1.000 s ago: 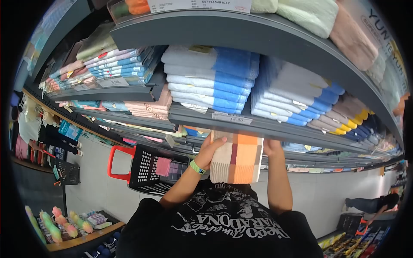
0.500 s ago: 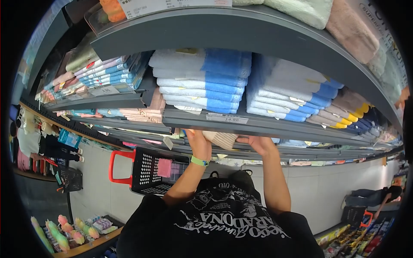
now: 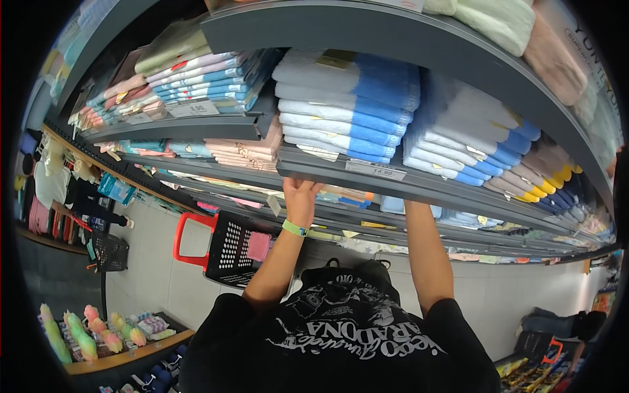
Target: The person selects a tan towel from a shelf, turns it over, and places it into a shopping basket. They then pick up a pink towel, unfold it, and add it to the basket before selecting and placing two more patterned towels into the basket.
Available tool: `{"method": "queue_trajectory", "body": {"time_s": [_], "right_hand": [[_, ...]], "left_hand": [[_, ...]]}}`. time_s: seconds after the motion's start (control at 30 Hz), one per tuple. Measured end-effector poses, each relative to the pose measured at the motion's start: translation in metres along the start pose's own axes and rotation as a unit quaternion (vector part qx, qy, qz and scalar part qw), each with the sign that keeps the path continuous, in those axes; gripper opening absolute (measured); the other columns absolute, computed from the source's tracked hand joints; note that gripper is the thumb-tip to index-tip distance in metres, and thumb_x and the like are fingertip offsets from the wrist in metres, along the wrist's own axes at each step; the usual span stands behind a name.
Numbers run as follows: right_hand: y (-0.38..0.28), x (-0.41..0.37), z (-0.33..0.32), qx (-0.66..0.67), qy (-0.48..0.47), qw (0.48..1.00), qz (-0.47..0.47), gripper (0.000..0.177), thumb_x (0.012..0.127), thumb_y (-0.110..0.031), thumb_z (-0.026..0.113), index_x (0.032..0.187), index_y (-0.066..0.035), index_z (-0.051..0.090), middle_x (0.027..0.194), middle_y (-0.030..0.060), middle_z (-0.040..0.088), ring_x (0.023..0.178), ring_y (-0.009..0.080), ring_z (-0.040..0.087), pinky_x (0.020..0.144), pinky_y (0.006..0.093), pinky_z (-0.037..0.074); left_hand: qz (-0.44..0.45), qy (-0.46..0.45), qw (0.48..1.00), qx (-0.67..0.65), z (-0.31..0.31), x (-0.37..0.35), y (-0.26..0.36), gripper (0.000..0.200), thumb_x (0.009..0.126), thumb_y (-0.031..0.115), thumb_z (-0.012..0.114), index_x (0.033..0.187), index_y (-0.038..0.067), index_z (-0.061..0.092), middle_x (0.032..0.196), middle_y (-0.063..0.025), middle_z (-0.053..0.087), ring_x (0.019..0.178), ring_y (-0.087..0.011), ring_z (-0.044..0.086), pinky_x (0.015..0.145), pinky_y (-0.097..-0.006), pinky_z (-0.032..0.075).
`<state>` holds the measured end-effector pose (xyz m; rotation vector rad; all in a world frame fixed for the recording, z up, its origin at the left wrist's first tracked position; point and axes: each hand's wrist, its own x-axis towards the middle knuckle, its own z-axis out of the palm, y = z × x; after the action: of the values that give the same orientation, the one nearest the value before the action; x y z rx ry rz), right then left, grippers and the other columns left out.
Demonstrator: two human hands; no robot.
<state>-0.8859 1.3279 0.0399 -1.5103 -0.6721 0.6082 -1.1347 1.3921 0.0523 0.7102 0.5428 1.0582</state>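
My left hand [image 3: 301, 193], with a green band on its wrist, is raised to the underside of the grey shelf edge [image 3: 334, 178]. Its fingertips are partly hidden there, and what they hold, if anything, cannot be made out. My right forearm [image 3: 426, 252] reaches up under the same shelf, which hides the hand. Folded white and blue towels [image 3: 347, 105] are stacked on the shelf above, behind a price tag [image 3: 375, 170]. A second stack [image 3: 452, 141] lies to the right.
A black basket with a red handle [image 3: 232, 252] holds a pink item [image 3: 259, 246]. Other folded towels [image 3: 196, 82] fill the upper left shelf. People stand at the far left [image 3: 56, 177] and far right [image 3: 557, 324]. Colourful plush-like items [image 3: 82, 334] are at lower left.
The beige ribbed item that was between my hands is out of view. My right hand has gone up behind the shelf. The view has shifted, and the shelves appear further right.
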Motion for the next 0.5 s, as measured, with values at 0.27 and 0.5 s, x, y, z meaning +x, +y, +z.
{"method": "queue_trajectory", "body": {"time_s": [0.27, 0.5], "right_hand": [[0.015, -0.065, -0.004, -0.233, 0.002, 0.968, -0.09, 0.024, 0.092, -0.016, 0.057, 0.11, -0.001, 0.062, 0.111, 0.0158, 0.065, 0.098, 0.0307, 0.062, 0.084, 0.0399, 0.049], [0.005, -0.073, -0.005, -0.418, 0.041, 0.892, -0.168, 0.024, 0.091, -0.015, 0.056, 0.109, 0.0, 0.062, 0.111, 0.0164, 0.065, 0.099, 0.0321, 0.062, 0.085, 0.0407, 0.048]], "left_hand": [[0.08, -0.037, 0.983, 0.16, 0.001, -0.003, 0.005, 0.025, 0.092, 0.003, 0.058, 0.113, -0.007, 0.047, 0.107, -0.0138, 0.06, 0.091, -0.0139, 0.062, 0.078, -0.0287, 0.055], [0.153, -0.039, 0.957, 0.242, 0.013, -0.015, 0.006, 0.03, 0.092, -0.003, 0.054, 0.12, -0.007, 0.043, 0.115, -0.0161, 0.056, 0.104, -0.0184, 0.059, 0.088, -0.028, 0.048]]}}
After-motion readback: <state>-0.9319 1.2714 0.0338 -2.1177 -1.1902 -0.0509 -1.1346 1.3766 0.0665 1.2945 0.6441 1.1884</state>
